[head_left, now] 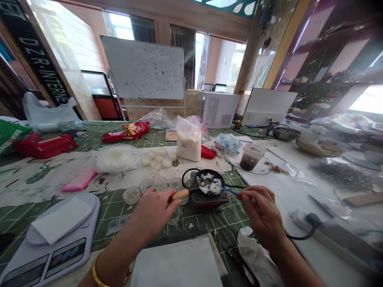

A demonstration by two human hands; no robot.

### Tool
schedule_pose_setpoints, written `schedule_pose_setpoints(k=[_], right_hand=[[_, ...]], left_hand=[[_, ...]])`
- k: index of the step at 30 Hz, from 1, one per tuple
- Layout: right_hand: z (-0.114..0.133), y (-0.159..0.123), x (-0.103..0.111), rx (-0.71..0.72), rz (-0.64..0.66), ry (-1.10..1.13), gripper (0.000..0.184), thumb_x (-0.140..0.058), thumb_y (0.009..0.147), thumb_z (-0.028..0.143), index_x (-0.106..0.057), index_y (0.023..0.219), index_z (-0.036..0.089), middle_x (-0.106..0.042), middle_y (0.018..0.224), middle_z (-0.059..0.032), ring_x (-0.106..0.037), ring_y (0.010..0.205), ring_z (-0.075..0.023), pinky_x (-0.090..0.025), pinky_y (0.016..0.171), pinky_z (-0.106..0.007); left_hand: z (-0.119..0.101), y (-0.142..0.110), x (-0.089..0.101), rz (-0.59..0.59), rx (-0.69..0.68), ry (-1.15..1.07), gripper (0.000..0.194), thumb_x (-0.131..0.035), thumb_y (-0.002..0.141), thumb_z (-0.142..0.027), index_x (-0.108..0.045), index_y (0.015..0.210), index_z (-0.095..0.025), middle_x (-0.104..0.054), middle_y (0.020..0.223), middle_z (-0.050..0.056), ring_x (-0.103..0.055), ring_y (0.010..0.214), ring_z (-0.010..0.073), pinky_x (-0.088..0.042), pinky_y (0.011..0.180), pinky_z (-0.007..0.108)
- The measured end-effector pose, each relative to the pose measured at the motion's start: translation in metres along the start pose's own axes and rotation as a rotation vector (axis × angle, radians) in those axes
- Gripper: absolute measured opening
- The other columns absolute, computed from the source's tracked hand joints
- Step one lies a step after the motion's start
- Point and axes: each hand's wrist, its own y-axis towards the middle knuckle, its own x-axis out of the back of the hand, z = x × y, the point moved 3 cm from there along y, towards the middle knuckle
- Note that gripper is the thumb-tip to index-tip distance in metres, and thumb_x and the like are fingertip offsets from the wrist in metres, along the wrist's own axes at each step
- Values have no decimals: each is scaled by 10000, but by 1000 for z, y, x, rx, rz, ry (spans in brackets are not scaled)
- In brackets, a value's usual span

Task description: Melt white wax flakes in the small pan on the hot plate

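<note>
A small black pan (pixel 209 182) holding white wax chunks sits on a dark little burner (pixel 207 200) in the middle of the green cutting mat. My left hand (pixel 154 211) grips the pan's wooden handle (pixel 181 194). My right hand (pixel 263 213) holds a thin blue stick (pixel 228 190) whose tip reaches into the white chunks. A gold bangle circles my left wrist.
Several small clear cups (pixel 149 184) stand left of the pan, some filled with pale wax (pixel 158 159). A bag of white granules (pixel 188 141), a lidded tub (pixel 251 156), a kitchen scale (pixel 56 239), a pink bar (pixel 79 179) and a power strip (pixel 302 217) surround the work spot.
</note>
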Motion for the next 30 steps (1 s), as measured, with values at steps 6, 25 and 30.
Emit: schedule_pose_setpoints(k=[6,25,30], right_hand=[[6,-1,3,20,-19,-9,149,-546,890,135,-639,972,218,-678,857,-42,-594,878,-218,-410,838,-412],[-4,-5,-25,1,58,88,211,-542,910,161,-655,1076,226,-693,924,-46,-606,930,-221,-436,836,-401],[-3,-4,-8,-97,-45,271,178,-511,912,135,-657,934,234,-659,876,-34,-586,922,-208,-451,837,-384]], left_hand=[[0,0,0,-12,-27,33,308,-411,950,-368,-674,953,-209,-685,756,39,-646,782,259,-424,882,405],[-2,0,1,38,41,59,292,-424,951,-366,-661,1005,-202,-670,804,58,-614,801,278,-387,667,328],[-3,-2,2,70,35,44,296,-427,956,-372,-659,1011,-196,-671,802,55,-610,804,275,-372,666,328]])
